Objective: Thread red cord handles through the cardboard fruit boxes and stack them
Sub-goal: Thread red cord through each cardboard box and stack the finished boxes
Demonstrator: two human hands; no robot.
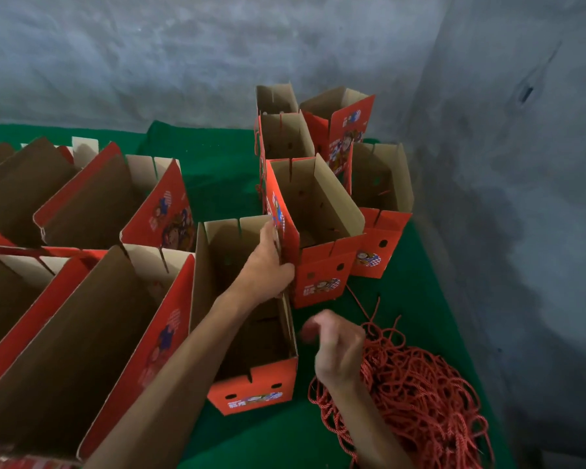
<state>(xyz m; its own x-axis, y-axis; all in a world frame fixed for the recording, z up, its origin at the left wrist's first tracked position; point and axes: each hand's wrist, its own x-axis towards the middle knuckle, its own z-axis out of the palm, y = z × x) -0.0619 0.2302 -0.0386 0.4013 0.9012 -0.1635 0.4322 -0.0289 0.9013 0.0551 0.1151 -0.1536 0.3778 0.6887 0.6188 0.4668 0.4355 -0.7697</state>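
While blurred right hand (335, 346) fingers stay unreadable above red cords (416, 394), left hand (268, 262) gripping box wall (286, 228).

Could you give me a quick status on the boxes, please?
Left hand grips open box wall. Right hand at red cord pile, grasp blurred. Stacked boxes crowd behind.

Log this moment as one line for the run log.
left hand: holding wall of open box | right hand: at cord pile, blurred | stacked boxes: behind
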